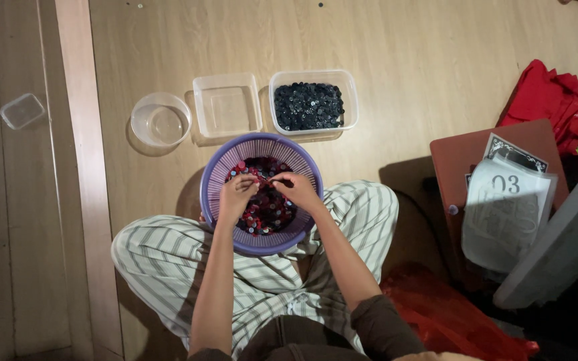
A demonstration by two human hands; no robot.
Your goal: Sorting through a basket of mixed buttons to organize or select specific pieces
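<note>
A round purple basket [217, 175] rests between my crossed legs, filled with small red, dark and blue buttons [274, 208]. Both hands are inside it. My left hand [237, 196] has its fingers curled over the pile, and my right hand [298, 189] pinches toward it; the fingertips meet near the middle. What they pinch is too small to make out.
On the wooden floor ahead stand a round clear bowl [161, 120], an empty square clear container [227, 105] and a clear container of dark buttons [308, 105]. A clear lid [22, 110] lies far left. Red cloth [555, 100], a brown board with papers [503, 194] and a red bag [449, 317] lie right.
</note>
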